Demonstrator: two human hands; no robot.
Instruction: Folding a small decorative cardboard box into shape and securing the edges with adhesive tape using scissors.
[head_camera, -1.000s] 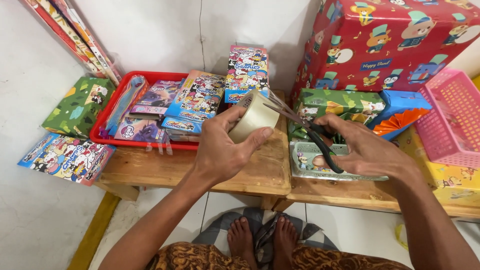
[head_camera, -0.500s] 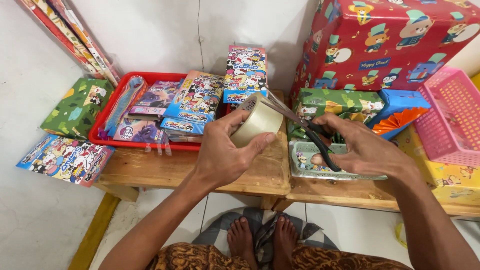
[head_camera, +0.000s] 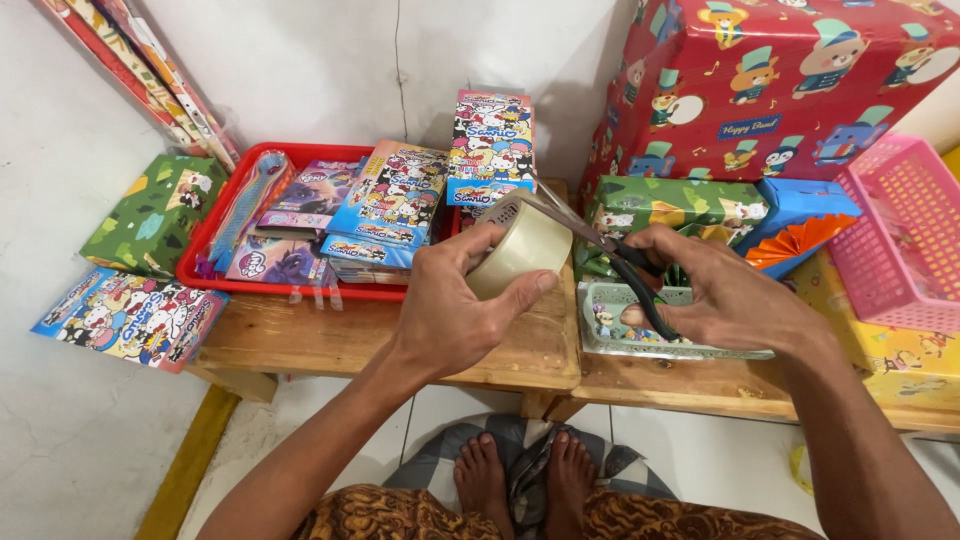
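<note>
At frame centre, the left hand (head_camera: 450, 310) grips a light, stiff roll of clear tape (head_camera: 518, 248) by its rim; the right hand (head_camera: 730, 295) clenches black-handled scissors (head_camera: 610, 255), blades touching the sticky, floppy strip.

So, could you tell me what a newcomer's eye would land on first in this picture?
Most likely the two hands in the middle: the left hand grips a roll of clear tape, and the right hand holds black-handled scissors with the blades at the roll. Next comes the big red gift-wrapped box with cartoon animals at the upper right, then the red tray of colourful packets on the left of the wooden bench.
</note>
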